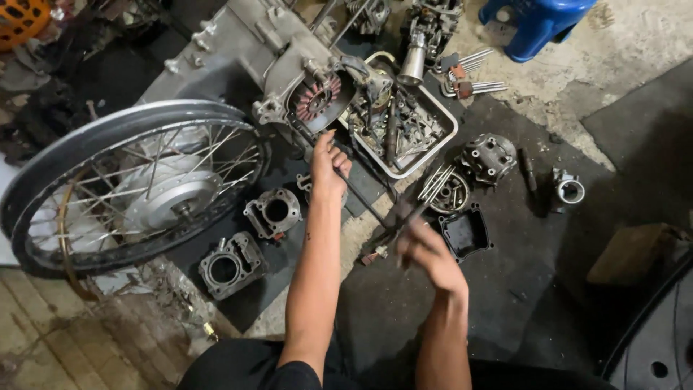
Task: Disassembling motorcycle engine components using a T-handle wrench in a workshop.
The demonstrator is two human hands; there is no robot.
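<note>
Dark metal rod point(361, 196), long and thin, was held at its upper end by the left hand point(328, 170), whose fingers were closed around it; its lower end ran down towards the right hand point(426, 249), which was blurred, so its grasp could not be told, though it lay against a bundle of thin rods point(422, 206). The work was done on a dark, oily mat point(520, 282) laid over a concrete floor point(628, 43). Bare mat was seen to the right of the right arm. Two cylinder blocks point(234, 263) were set just left of the left arm, beside a spoked wheel point(123, 184). A black cover point(465, 232) and a cylinder head point(489, 157) were placed beyond the right hand. Farther off, an engine case point(289, 65) with its copper stator point(317, 97) exposed was seen beside a white tray point(451, 119) of parts, and a blue stool point(538, 22) stood at the far edge.
</note>
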